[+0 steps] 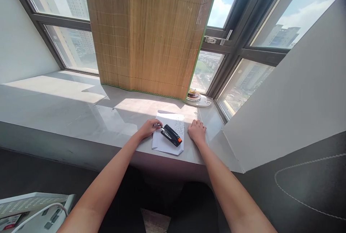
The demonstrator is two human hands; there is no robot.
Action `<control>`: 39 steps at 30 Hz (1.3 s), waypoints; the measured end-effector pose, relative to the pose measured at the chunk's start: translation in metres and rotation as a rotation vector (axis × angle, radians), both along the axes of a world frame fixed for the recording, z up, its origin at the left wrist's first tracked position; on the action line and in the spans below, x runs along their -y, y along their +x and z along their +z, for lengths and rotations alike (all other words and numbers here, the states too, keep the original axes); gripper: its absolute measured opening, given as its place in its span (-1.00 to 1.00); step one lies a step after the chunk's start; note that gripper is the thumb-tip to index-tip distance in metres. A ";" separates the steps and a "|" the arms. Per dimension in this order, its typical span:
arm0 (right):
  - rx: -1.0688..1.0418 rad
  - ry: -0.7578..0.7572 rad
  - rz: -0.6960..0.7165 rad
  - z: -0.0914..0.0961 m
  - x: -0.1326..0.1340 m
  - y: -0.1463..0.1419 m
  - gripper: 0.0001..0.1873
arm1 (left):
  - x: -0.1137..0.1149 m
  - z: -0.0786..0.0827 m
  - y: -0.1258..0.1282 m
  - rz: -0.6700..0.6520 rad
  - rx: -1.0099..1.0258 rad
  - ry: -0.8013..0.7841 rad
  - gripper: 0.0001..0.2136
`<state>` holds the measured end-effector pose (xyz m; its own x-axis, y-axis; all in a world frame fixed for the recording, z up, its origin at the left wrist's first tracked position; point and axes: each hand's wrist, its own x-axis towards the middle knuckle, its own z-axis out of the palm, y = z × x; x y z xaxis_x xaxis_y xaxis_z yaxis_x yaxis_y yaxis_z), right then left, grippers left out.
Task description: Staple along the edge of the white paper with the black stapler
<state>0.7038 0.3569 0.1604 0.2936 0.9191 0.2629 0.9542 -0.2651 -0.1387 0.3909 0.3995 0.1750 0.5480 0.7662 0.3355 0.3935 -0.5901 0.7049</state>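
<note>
Two bare forearms stretch from near to far over the pale glossy counter [67, 117]. The left hand [148, 128], palm down, pinches its fingertips narrowly on the far left end of the black stapler with an orange tip [171, 135], which lies slantwise on a white sheet of paper [162, 144]. The right hand [197, 131] rests knuckles up just right of the sheet, fingers curled under, holding nothing.

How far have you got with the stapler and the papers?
Done so far: the papers lie on the window sill with the black stapler on top. In hand: the left hand touches the stapler's front end, while the right hand rests curled on the sill beside the papers. Left: no staple shows in the papers, though that is too small to tell for sure.
</note>
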 end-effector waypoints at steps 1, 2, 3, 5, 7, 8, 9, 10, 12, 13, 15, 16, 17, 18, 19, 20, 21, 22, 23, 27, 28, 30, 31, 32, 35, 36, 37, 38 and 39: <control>-0.003 -0.010 -0.001 0.000 0.000 0.000 -0.56 | 0.000 0.000 -0.001 0.000 0.006 -0.004 -0.82; -0.008 -0.020 -0.002 0.000 0.000 0.000 -0.56 | 0.000 -0.001 -0.001 -0.002 0.014 -0.009 -0.82; -0.012 -0.028 -0.004 0.000 0.000 0.000 -0.56 | -0.001 -0.002 -0.002 0.003 0.026 -0.017 -0.81; -0.019 -0.026 -0.004 0.000 0.000 0.000 -0.56 | -0.002 -0.003 -0.004 0.041 0.068 -0.041 -0.80; -0.022 -0.006 -0.001 -0.002 -0.001 0.000 -0.57 | -0.002 -0.006 -0.006 0.105 0.121 -0.067 -0.78; -0.024 0.006 0.000 -0.003 -0.001 0.000 -0.58 | -0.002 -0.007 -0.007 0.132 0.140 -0.077 -0.78; -0.028 0.015 -0.001 -0.003 -0.002 0.001 -0.59 | -0.002 -0.008 -0.008 0.150 0.152 -0.085 -0.77; -0.035 0.021 -0.001 -0.004 -0.002 0.001 -0.60 | -0.002 -0.009 -0.009 0.161 0.155 -0.089 -0.78; -0.059 0.025 0.000 -0.003 -0.003 0.002 -0.63 | -0.001 -0.010 -0.011 0.171 0.155 -0.095 -0.79; -0.079 0.031 0.005 -0.001 -0.003 0.002 -0.64 | -0.001 -0.011 -0.012 0.176 0.159 -0.095 -0.79; -0.129 0.082 0.032 0.002 0.000 0.002 -0.67 | 0.000 -0.012 -0.013 0.180 0.179 -0.099 -0.78; -0.161 0.132 0.067 0.005 0.003 0.001 -0.68 | 0.000 -0.013 -0.014 0.180 0.190 -0.104 -0.78; -0.202 0.194 0.124 0.007 0.007 -0.001 -0.69 | 0.000 -0.013 -0.014 0.180 0.200 -0.109 -0.77; -0.256 0.260 0.201 0.008 0.013 -0.004 -0.69 | 0.000 -0.014 -0.015 0.180 0.210 -0.115 -0.77; -0.326 0.317 0.295 0.009 0.019 -0.009 -0.68 | -0.001 -0.014 -0.015 0.179 0.218 -0.123 -0.77; -0.402 0.351 0.404 0.009 0.026 -0.015 -0.66 | -0.001 -0.015 -0.015 0.173 0.225 -0.131 -0.78; -0.470 0.352 0.521 0.008 0.033 -0.022 -0.67 | -0.002 -0.015 -0.015 0.165 0.233 -0.137 -0.78; -0.516 0.324 0.632 0.006 0.040 -0.029 -0.70 | -0.002 -0.016 -0.015 0.156 0.241 -0.141 -0.78; -0.528 0.273 0.726 0.005 0.046 -0.037 -0.73 | -0.002 -0.016 -0.015 0.149 0.249 -0.144 -0.78; -0.444 0.117 0.828 -0.001 0.055 -0.057 -0.48 | 0.002 -0.014 -0.013 0.073 0.233 -0.153 -0.76; -0.440 0.113 0.823 -0.001 0.054 -0.059 -0.49 | 0.003 -0.013 -0.012 0.025 0.221 -0.163 -0.73; -0.442 0.117 0.829 -0.003 0.051 -0.060 -0.54 | 0.005 -0.013 -0.010 -0.087 0.206 -0.196 -0.63; -0.441 0.124 0.832 -0.003 0.049 -0.059 -0.55 | 0.005 -0.013 -0.010 -0.138 0.209 -0.220 -0.58; -0.439 0.131 0.831 -0.004 0.048 -0.058 -0.56 | 0.006 -0.013 -0.009 -0.184 0.216 -0.250 -0.54; -0.432 0.143 0.827 -0.007 0.046 -0.057 -0.57 | 0.005 -0.014 -0.007 -0.304 0.264 -0.348 -0.49; -0.431 0.145 0.826 -0.007 0.046 -0.057 -0.59 | 0.005 -0.014 -0.006 -0.332 0.285 -0.377 -0.48; -0.431 0.145 0.825 -0.007 0.046 -0.057 -0.61 | 0.005 -0.014 -0.006 -0.347 0.302 -0.400 -0.48; -0.432 0.144 0.822 -0.007 0.047 -0.057 -0.63 | 0.005 -0.014 -0.006 -0.347 0.309 -0.411 -0.48; -0.433 0.143 0.818 -0.006 0.048 -0.057 -0.64 | 0.006 -0.014 -0.006 -0.334 0.303 -0.411 -0.48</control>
<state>0.6463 0.3093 0.1541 -0.3313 0.8503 0.4088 0.6943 0.5131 -0.5046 0.3848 0.3938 0.1610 0.7076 0.6691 0.2272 -0.0196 -0.3028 0.9528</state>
